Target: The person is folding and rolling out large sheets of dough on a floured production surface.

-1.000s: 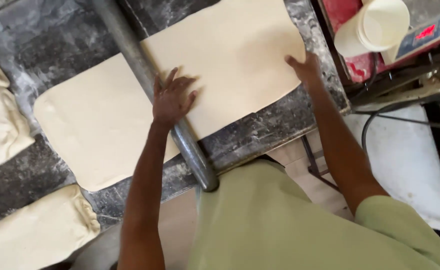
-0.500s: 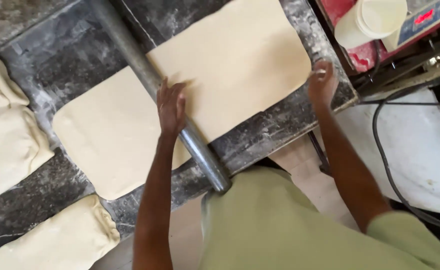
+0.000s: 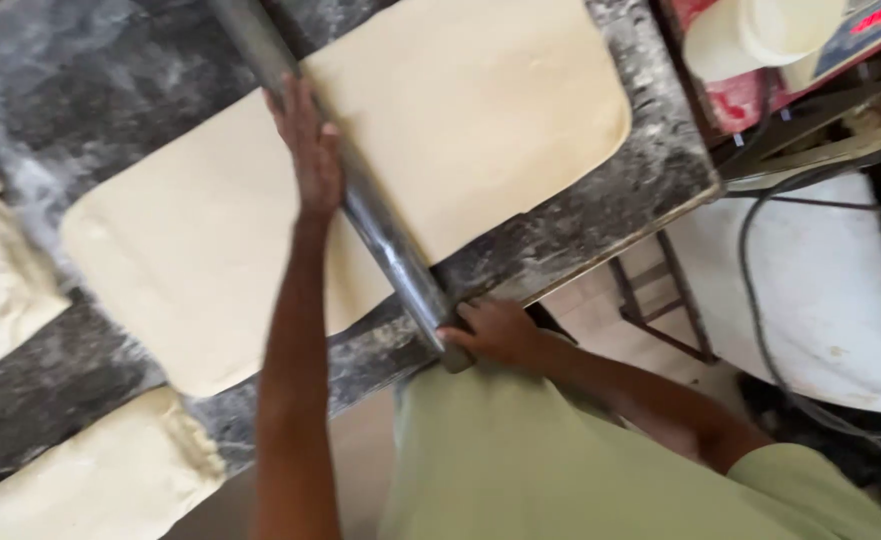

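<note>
The metal rolling pin [image 3: 360,200] lay diagonally across the large dough sheet [image 3: 380,170] on the floured table [image 3: 650,170]. The left hand [image 3: 305,150] pressed flat, fingers extended, on its middle; the right hand [image 3: 495,332] gripped its end at the table's near edge.

View: one head camera, worn by the person.
Facing: steeply down over the person's green shirt onto the floured table [image 3: 600,215].
Nearness: close; dough sheet [image 3: 360,190] and rolling pin [image 3: 360,200] filled most of the frame.
Tilt: table edges ran diagonally.
Shared: none, single view.
</note>
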